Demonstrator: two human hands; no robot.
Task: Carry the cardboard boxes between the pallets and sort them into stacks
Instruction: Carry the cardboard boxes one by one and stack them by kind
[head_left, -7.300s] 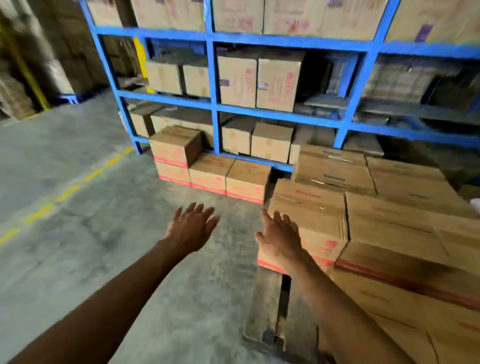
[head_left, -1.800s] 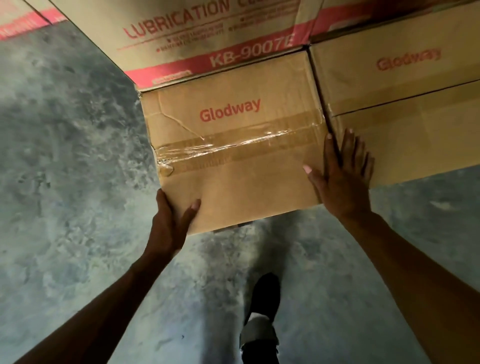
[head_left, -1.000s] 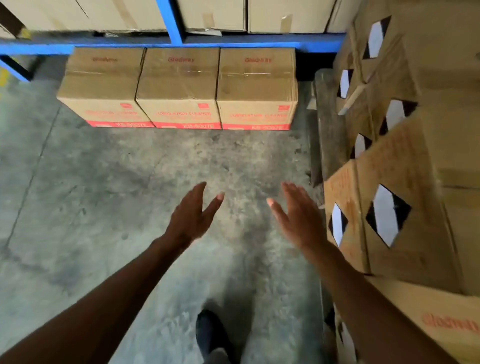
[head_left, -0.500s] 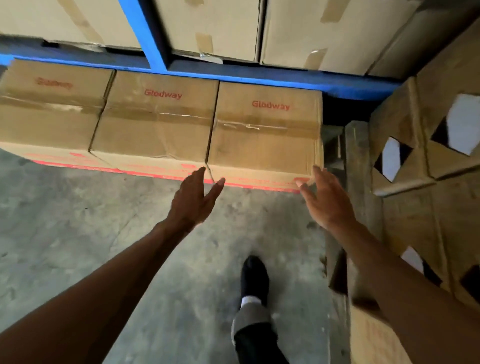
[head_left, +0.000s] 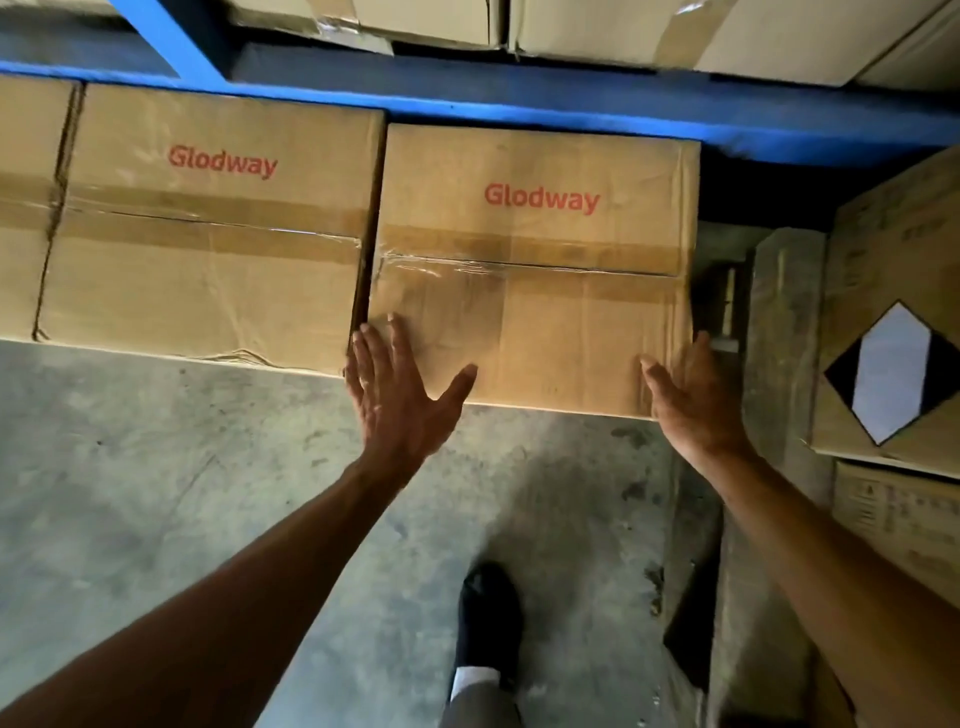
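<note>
Flat hands (head_left: 540, 400) at box (head_left: 535, 270) edges

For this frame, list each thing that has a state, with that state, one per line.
Right Glodway box: taped shut, on the floor, flush against its neighbour.
Left Glodway box: taped shut, near edge crumpled.
Left hand: open, fingers over the right box's near left corner.
Right hand: open, at that box's near right corner.
Diamond-label box: closed, stacked on another.

Both arms reach forward and down toward the box (head_left: 530, 270). The left hand (head_left: 400, 395) is spread flat at its near left corner, fingers straight, thumb splayed right. The right hand (head_left: 691, 400) stands edge-on at its near right corner, fingers extended, palm facing left.
</note>
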